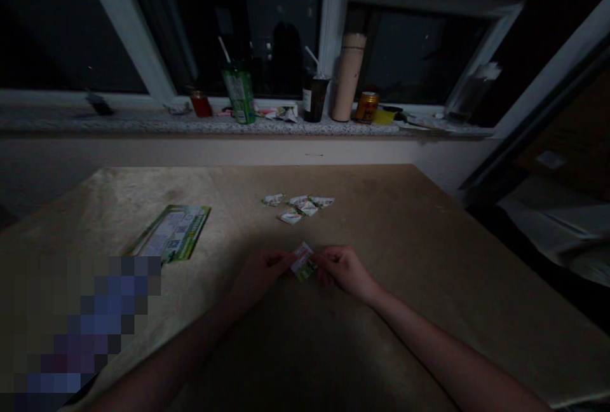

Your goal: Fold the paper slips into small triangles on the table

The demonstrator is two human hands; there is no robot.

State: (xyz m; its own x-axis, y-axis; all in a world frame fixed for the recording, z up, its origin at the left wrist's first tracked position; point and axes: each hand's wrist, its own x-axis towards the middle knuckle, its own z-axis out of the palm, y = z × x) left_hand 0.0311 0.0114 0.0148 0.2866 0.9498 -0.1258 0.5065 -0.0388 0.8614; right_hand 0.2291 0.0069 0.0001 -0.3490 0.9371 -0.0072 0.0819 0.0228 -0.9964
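Between my two hands is a small green-and-white printed packet (304, 259), tilted so one corner points up. My left hand (267, 272) pinches its left corner between thumb and fingers. On the opposite side, my right hand (344, 270) grips the right corner the same way. Just beyond them on the table lie several similar small packets (290, 215) in a loose group. Off to the left rests a larger flat green-and-white printed bag (183, 234) with dense text and square codes on it.
The wooden table (405, 227) reaches to the wall below a window. Along the stone sill (281, 127) stand a green cup (239, 94) with a straw, a dark cup (314, 99), a tall pale flask (349, 78), a gold can (366, 108) and a red jar (201, 105). The lower left is pixelated.
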